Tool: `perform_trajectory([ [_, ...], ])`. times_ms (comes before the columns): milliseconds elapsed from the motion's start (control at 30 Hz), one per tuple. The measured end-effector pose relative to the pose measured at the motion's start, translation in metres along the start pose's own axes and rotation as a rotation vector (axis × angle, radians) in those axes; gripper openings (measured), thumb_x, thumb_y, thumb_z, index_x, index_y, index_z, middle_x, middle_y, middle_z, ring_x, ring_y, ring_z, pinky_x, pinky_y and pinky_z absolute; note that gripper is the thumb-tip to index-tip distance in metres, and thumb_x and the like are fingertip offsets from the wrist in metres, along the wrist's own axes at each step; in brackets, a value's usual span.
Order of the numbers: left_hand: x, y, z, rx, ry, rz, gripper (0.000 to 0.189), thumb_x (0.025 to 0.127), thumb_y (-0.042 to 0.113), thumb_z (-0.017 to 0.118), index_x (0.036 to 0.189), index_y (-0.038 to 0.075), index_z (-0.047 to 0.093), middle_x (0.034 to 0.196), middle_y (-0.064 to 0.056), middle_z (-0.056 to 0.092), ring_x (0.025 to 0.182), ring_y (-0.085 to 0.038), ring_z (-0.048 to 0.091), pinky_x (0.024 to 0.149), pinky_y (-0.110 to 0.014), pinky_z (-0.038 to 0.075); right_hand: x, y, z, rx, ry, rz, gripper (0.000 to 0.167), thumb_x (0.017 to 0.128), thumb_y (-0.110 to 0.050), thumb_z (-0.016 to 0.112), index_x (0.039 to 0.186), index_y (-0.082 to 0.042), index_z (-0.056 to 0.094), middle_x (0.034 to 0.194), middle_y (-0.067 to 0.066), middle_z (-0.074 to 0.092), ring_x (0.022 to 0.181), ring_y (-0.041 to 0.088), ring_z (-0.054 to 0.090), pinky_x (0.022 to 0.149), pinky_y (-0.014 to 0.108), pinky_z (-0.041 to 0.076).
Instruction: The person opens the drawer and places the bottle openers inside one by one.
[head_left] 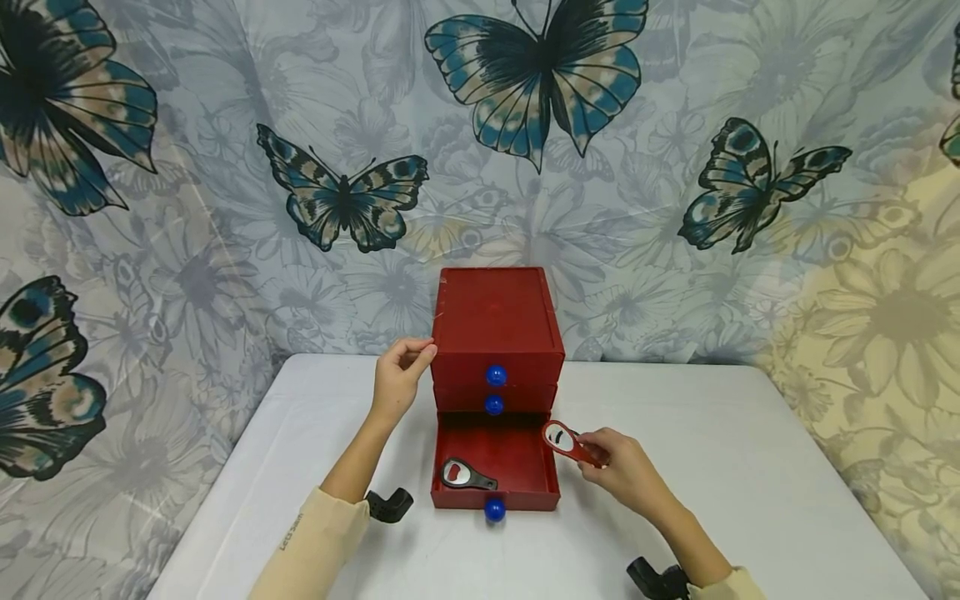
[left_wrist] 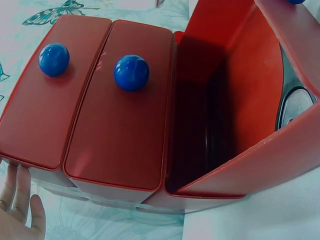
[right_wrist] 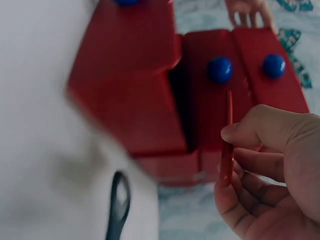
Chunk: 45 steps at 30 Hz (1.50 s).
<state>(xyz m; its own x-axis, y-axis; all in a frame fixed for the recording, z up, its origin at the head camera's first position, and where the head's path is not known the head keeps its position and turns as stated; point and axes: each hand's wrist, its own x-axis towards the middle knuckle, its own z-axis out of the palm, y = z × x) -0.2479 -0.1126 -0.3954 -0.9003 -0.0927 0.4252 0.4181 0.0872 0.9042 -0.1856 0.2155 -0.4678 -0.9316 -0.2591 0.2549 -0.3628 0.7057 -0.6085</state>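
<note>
A red bottle opener (head_left: 567, 444) with a metal oval end is pinched between the thumb and fingers of my right hand (head_left: 622, 468), over the right wall of the bottom drawer. Edge-on in the right wrist view, the red opener (right_wrist: 227, 162) looks like a thin strip. My left hand (head_left: 399, 375) touches the upper left side of the red drawer cabinet (head_left: 497, 310); in the left wrist view its fingers (left_wrist: 21, 192) are extended against that side. Inside the pulled-out bottom drawer (head_left: 517, 462), a black bottle opener (head_left: 467, 475) lies near the front left.
Two upper drawers with blue knobs (head_left: 496, 376) are closed. A blurred black object with an oval end (right_wrist: 118, 202) shows beside the cabinet in the right wrist view. The white table (head_left: 750, 467) meets a butterfly-patterned cloth (head_left: 345, 283) behind.
</note>
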Motion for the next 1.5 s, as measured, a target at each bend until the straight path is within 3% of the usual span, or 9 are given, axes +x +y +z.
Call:
perform_trajectory([
  [233, 0.001, -0.001, 0.000, 0.012, 0.004, 0.008, 0.019, 0.091, 0.000, 0.064, 0.102, -0.016, 0.064, 0.110, -0.033, 0.063, 0.080, 0.006, 0.061, 0.077, -0.010, 0.050, 0.023, -0.027, 0.011, 0.019, -0.163, -0.075, 0.026, 0.079, -0.003, 0.075, 0.104, 0.000, 0.070, 0.088, 0.001, 0.066, 0.074, 0.006, 0.055, 0.064, 0.018, 0.050],
  [467, -0.001, 0.000, 0.001, 0.011, -0.001, -0.005, 0.019, 0.091, 0.001, 0.064, 0.102, -0.016, 0.064, 0.110, -0.033, 0.063, 0.080, 0.005, 0.061, 0.077, -0.010, 0.050, 0.045, -0.043, 0.047, -0.043, -0.298, -0.121, 0.024, 0.078, -0.007, 0.076, 0.101, -0.002, 0.072, 0.085, 0.000, 0.064, 0.074, 0.009, 0.049, 0.062, 0.019, 0.044],
  [567, -0.001, 0.000, 0.001, 0.010, -0.002, -0.007, 0.020, 0.091, 0.001, 0.064, 0.103, -0.015, 0.064, 0.111, -0.033, 0.063, 0.080, 0.006, 0.061, 0.077, -0.010, 0.050, 0.053, -0.048, 0.063, -0.074, -0.346, -0.119, 0.025, 0.077, -0.009, 0.077, 0.101, -0.002, 0.072, 0.091, 0.003, 0.067, 0.080, 0.013, 0.050, 0.067, 0.025, 0.046],
  [767, -0.001, 0.000, 0.002, 0.004, -0.001, -0.004, 0.020, 0.091, 0.000, 0.064, 0.103, -0.016, 0.064, 0.111, -0.033, 0.063, 0.081, 0.006, 0.061, 0.077, -0.011, 0.050, 0.064, -0.049, 0.089, -0.153, -0.368, -0.107, 0.026, 0.075, -0.009, 0.080, 0.098, 0.002, 0.072, 0.093, 0.010, 0.070, 0.089, 0.024, 0.061, 0.082, 0.042, 0.054],
  [1033, -0.001, -0.001, 0.002, -0.002, -0.005, -0.016, 0.020, 0.092, 0.001, 0.064, 0.103, -0.016, 0.064, 0.112, -0.033, 0.063, 0.081, 0.006, 0.062, 0.078, -0.011, 0.050, 0.064, -0.046, 0.104, -0.214, -0.370, -0.086, 0.021, 0.072, -0.006, 0.082, 0.088, 0.000, 0.070, 0.077, 0.006, 0.064, 0.071, 0.017, 0.055, 0.065, 0.031, 0.051],
  [1233, -0.002, 0.000, 0.001, 0.005, 0.011, -0.011, 0.020, 0.091, 0.000, 0.064, 0.103, -0.015, 0.064, 0.110, -0.034, 0.063, 0.081, 0.006, 0.062, 0.077, -0.010, 0.050, 0.061, -0.053, 0.084, -0.167, -0.300, -0.062, 0.021, 0.082, -0.013, 0.076, 0.097, 0.000, 0.072, 0.088, 0.009, 0.069, 0.080, 0.021, 0.059, 0.072, 0.037, 0.053],
  [1367, -0.002, 0.000, 0.001, -0.002, 0.011, -0.003, 0.019, 0.091, -0.001, 0.064, 0.103, -0.016, 0.064, 0.110, -0.035, 0.063, 0.080, 0.006, 0.062, 0.077, -0.010, 0.050, 0.058, -0.054, 0.050, -0.029, -0.305, -0.023, 0.023, 0.087, -0.017, 0.072, 0.102, 0.000, 0.072, 0.083, 0.003, 0.067, 0.074, 0.014, 0.054, 0.064, 0.027, 0.049],
  [1500, -0.002, 0.000, 0.001, -0.004, 0.009, 0.000, 0.019, 0.091, -0.001, 0.064, 0.103, -0.016, 0.064, 0.110, -0.034, 0.063, 0.081, 0.006, 0.062, 0.077, -0.010, 0.050, 0.054, -0.036, 0.019, 0.056, -0.338, 0.009, 0.021, 0.089, -0.018, 0.070, 0.099, 0.000, 0.072, 0.076, 0.000, 0.064, 0.066, 0.010, 0.054, 0.057, 0.021, 0.048],
])
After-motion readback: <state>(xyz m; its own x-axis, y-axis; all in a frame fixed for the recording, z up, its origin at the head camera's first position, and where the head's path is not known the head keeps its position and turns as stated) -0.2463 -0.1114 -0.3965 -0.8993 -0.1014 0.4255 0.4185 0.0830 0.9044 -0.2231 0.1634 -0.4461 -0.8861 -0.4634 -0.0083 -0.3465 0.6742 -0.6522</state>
